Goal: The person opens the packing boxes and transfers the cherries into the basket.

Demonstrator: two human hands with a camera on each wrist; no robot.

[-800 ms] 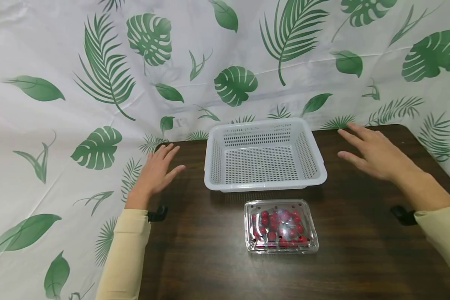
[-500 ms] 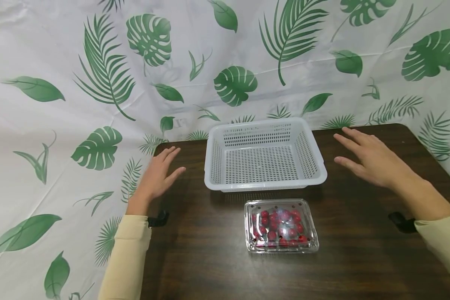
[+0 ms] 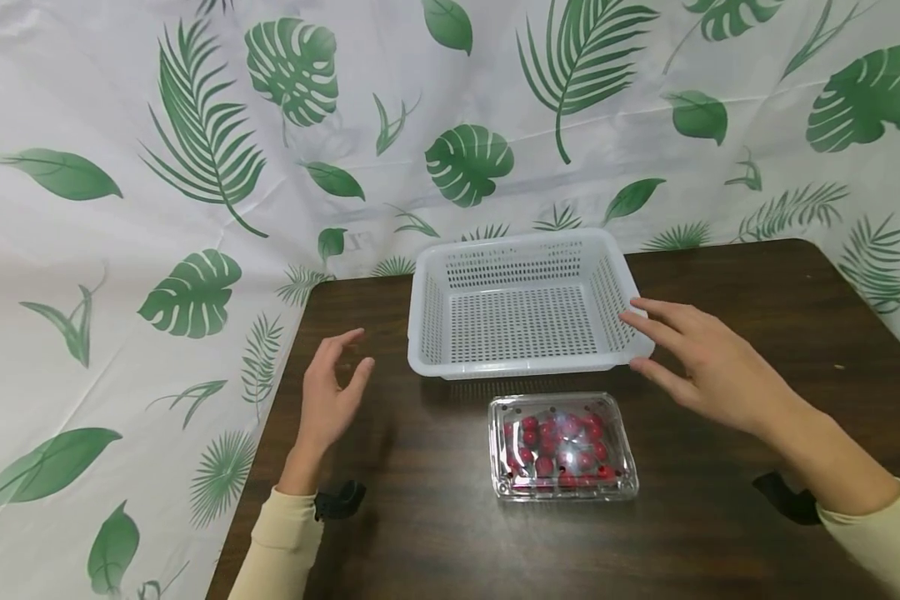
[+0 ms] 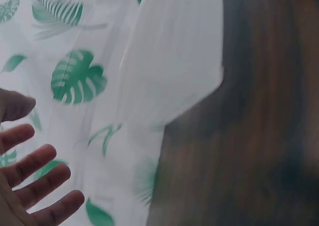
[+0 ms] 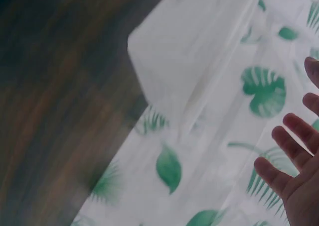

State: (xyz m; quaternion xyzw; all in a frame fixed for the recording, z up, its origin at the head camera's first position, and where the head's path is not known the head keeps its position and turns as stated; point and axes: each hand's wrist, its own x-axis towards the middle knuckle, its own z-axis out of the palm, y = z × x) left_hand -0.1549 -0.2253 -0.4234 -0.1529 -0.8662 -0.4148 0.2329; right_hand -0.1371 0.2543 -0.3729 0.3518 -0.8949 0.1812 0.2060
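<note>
A white perforated plastic basket [image 3: 521, 367] stands at the back of the brown table. In front of it lies a closed clear plastic clamshell [image 3: 562, 492] with small round red fruits [image 3: 543, 465] inside. My left hand [image 3: 328, 408] hovers left of the basket, apart from it, fingers relaxed and thumb spread, holding nothing. Over the basket's front right corner in the head view are the fingertips of my right hand [image 3: 712, 367]; whether they touch the rim cannot be told. Both wrist views show spread fingers, the left ones [image 4: 47, 176] and the right ones [image 5: 291, 144], with nothing held.
A white cloth [image 3: 390, 75] printed with green leaves hangs behind and to the left of the table [image 3: 435, 517]. The basket's back rim is close to that cloth. A dark wrist mount [image 3: 341, 500] sits under the left wrist and another [image 3: 787, 500] under the right.
My right hand has moved left and toward me, to the basket's front right corner. My left hand has come toward me and slightly right. The basket and clamshell stay put.
</note>
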